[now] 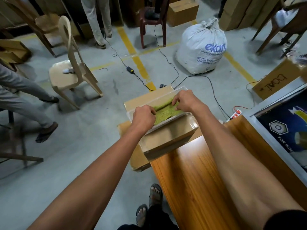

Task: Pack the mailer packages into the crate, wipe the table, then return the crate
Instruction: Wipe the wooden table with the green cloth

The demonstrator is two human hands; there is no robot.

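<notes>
A glossy wooden bench runs away from the person over a grey concrete floor marked with yellow lines, with plastic chairs, cartons, trailing cables and a knotted white sack standing around. At the bench's far end a clear crate rests on stacked cardboard boxes that overhang the bench edge, and inside it lies a green cloth. The left hand and right hand both pinch the cloth's folds; open floor lies to the left.

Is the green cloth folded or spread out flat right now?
Partly folded: the green cloth shows a raised fold across it, pinched by the left hand and right hand.
</notes>
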